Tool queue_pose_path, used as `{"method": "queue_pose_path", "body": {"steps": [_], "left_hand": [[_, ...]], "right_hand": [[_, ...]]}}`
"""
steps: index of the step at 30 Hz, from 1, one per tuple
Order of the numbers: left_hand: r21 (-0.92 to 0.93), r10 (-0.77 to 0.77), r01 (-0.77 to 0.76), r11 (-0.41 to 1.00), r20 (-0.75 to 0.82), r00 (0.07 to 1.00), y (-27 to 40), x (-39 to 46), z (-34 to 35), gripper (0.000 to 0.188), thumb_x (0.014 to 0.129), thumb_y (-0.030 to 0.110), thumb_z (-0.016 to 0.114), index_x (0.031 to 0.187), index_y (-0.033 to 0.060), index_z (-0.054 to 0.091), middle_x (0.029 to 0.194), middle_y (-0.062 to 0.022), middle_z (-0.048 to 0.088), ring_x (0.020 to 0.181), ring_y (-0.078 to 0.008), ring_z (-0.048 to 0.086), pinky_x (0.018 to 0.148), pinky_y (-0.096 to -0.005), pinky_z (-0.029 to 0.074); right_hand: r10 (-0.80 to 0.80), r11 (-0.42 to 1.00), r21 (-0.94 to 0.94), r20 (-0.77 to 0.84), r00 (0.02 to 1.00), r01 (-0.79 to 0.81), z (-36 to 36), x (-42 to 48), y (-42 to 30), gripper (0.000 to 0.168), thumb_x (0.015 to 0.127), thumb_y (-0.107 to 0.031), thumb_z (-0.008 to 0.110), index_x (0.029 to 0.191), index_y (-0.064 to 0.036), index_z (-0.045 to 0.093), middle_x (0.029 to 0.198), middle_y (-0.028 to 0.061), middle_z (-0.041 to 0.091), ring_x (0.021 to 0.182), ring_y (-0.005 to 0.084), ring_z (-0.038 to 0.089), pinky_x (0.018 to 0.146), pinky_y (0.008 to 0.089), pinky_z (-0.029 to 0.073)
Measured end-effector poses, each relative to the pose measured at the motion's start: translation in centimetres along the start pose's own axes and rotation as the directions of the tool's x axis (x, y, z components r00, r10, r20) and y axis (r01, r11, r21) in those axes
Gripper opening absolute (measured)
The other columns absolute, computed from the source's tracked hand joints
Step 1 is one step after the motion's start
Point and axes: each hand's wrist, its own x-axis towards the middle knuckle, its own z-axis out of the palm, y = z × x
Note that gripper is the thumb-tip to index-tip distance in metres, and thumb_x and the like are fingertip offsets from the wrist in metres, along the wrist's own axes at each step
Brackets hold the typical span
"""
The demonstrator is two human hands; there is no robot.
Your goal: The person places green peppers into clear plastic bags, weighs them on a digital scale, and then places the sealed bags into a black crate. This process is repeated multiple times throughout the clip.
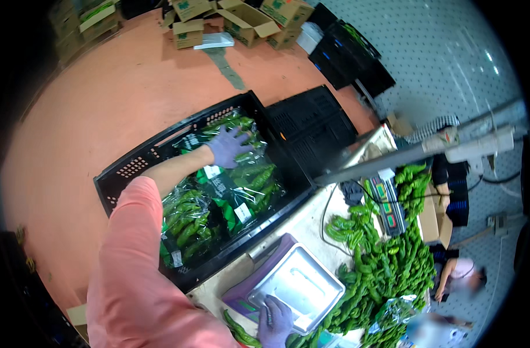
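My left hand [230, 147], in a purple knit glove, lies spread on clear bags of green peppers [258, 178] inside a black plastic crate [286, 163]. Another bag of peppers [189, 222] lies in the crate's nearer part. At the bottom, my right hand [277, 321], gloved alike, rests at the edge of the metal pan of a purple weighing scale [302, 285]; its fingers look curled, and whether they hold anything is unclear. Loose green peppers [378, 278] are heaped on the table right of the scale, and a long pepper [238, 330] lies left of my right hand.
A second scale with a lit display [388, 209] stands on the table [308, 226] near a slanting metal pole [378, 161]. Cardboard boxes [247, 21] and black crates [347, 56] stand beyond the floor. People [462, 272] are at the right, by the peppers.
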Motion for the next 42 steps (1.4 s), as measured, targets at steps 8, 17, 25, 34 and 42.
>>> {"method": "queue_pose_path", "body": {"steps": [8, 17, 25, 34, 42], "left_hand": [[0.070, 0.065, -0.056, 0.996, -0.139, 0.988, 2.4, 1.2, 1.6, 0.056, 0.082, 0.042, 0.055, 0.133, 0.0193, 0.047, 0.146, -0.0138, 0.030, 0.135, -0.0413, 0.022, 0.104, -0.0638, 0.019], [-0.159, -0.144, 0.097, 0.982, -0.313, 0.939, 6.5, -6.2, 1.3, 0.061, 0.080, 0.029, 0.063, 0.134, 0.0086, 0.042, 0.143, -0.0212, 0.030, 0.132, -0.0386, 0.026, 0.107, -0.0498, 0.022], [-0.340, -0.213, 0.079, 0.937, -0.378, 0.901, 13.0, -18.8, 2.0, 0.054, 0.079, 0.013, 0.065, 0.128, -0.0006, 0.045, 0.137, -0.0227, 0.039, 0.128, -0.0389, 0.035, 0.105, -0.0453, 0.029], [-0.391, -0.346, 0.186, 0.902, -0.394, 0.851, 17.1, -29.7, 2.4, 0.046, 0.077, 0.009, 0.064, 0.120, -0.0010, 0.052, 0.123, -0.0209, 0.053, 0.117, -0.0365, 0.047, 0.100, -0.0431, 0.037], [-0.390, -0.441, 0.289, 0.874, -0.391, 0.808, 23.9, -34.6, 0.5, 0.042, 0.075, 0.017, 0.068, 0.113, 0.0031, 0.057, 0.117, -0.0168, 0.057, 0.111, -0.0337, 0.053, 0.096, -0.0415, 0.042]], "right_hand": [[0.147, 0.989, 0.055, -0.161, 0.976, -0.139, 0.6, -5.9, 1.6, 0.019, 0.078, -0.007, 0.064, 0.098, -0.005, 0.064, 0.099, 0.0121, 0.065, 0.085, 0.0301, 0.061, 0.075, 0.0384, 0.048], [0.258, 0.963, -0.014, -0.257, 0.931, -0.270, -3.3, -11.7, 5.0, 0.020, 0.078, -0.005, 0.065, 0.098, -0.005, 0.063, 0.099, 0.0118, 0.064, 0.087, 0.0303, 0.061, 0.075, 0.0370, 0.049], [0.513, 0.834, 0.196, -0.619, 0.595, -0.515, -11.1, -17.8, 14.4, 0.016, 0.086, -0.004, 0.058, 0.099, 0.000, 0.065, 0.091, 0.0111, 0.066, 0.082, 0.0153, 0.062, 0.075, 0.0270, 0.048], [0.597, 0.750, 0.376, -0.738, 0.313, -0.544, -25.7, -19.8, 37.7, 0.049, 0.086, -0.025, 0.063, 0.120, 0.008, 0.050, 0.110, 0.0185, 0.061, 0.092, 0.0263, 0.058, 0.086, 0.0335, 0.045], [0.943, 0.319, 0.852, -0.240, 0.232, -0.415, -30.1, -19.3, 48.7, 0.061, 0.079, -0.056, 0.062, 0.106, -0.001, 0.057, 0.082, 0.0056, 0.059, 0.065, 0.0153, 0.054, 0.044, 0.0273, 0.034]]}}
